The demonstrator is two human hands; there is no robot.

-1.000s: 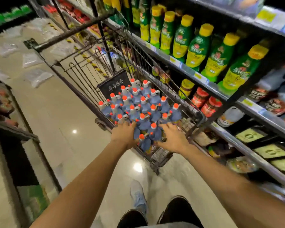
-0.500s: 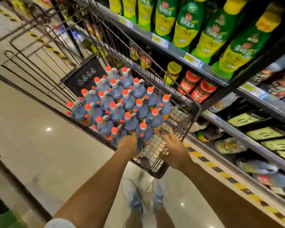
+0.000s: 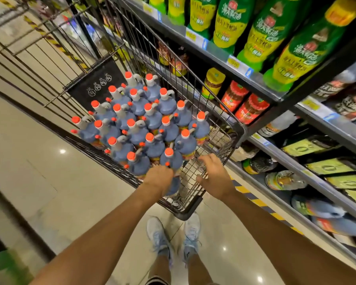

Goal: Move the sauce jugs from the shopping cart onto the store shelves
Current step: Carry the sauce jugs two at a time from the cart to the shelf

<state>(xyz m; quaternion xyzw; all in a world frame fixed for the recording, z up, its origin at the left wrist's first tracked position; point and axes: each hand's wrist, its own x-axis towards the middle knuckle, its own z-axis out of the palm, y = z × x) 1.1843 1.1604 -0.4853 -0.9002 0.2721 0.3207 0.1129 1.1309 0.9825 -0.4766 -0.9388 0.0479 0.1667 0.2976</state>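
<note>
The left hand (image 3: 158,179) is clenched round the neck of one sauce jug (image 3: 174,187) at the near end of the shopping cart (image 3: 239,131). The right hand (image 3: 213,178), at its 3 o'clock, hangs over bare wire with fingers bent and thumb spread; whether it grips anything cannot be told. The other sauce jugs (image 3: 152,118) stand packed upright in the cart, at 11 o'clock from the hands. The shelves (image 3: 220,56) run along the cart's 3 o'clock side. Compared with half a second ago, both hands keep nearly the same places and the gripped jug has not left the cart.
</note>
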